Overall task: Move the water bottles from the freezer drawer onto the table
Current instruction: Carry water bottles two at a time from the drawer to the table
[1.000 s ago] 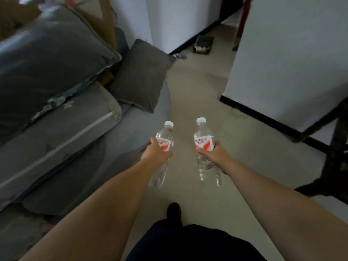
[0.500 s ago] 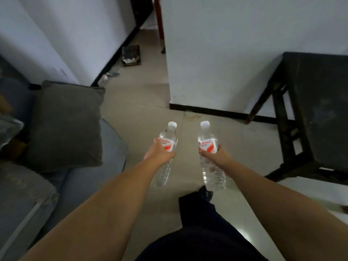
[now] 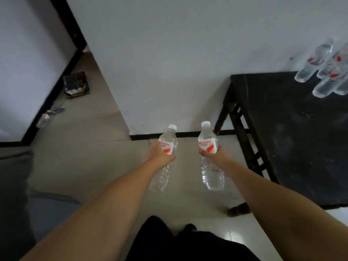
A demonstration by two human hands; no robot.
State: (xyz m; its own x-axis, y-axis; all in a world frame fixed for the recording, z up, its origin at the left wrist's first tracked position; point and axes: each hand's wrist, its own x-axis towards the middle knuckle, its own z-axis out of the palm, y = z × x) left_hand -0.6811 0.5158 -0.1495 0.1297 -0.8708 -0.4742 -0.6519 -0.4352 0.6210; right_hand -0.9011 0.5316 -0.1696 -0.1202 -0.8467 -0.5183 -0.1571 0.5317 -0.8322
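My left hand (image 3: pixel 159 155) grips a clear water bottle (image 3: pixel 168 143) with a white cap and a red-and-white label, held upright over the floor. My right hand (image 3: pixel 216 154) grips a second, matching water bottle (image 3: pixel 208 140) the same way. Both bottles hang just left of a black wooden table (image 3: pixel 293 132) on the right. Several more water bottles (image 3: pixel 323 72) stand bunched at the table's far right corner against the white wall. The freezer drawer is out of view.
A grey sofa (image 3: pixel 17 194) fills the lower left. A hallway runs back on the left, with a dark box (image 3: pixel 76 84) and a small bottle (image 3: pixel 44 119) lying on the pale floor. My dark-clothed legs (image 3: pixel 188 242) show at the bottom.
The view has swung right: sofa and cushion slid out to the left, and the black table with its bottles came into view. Both hands kept hold of their bottles.
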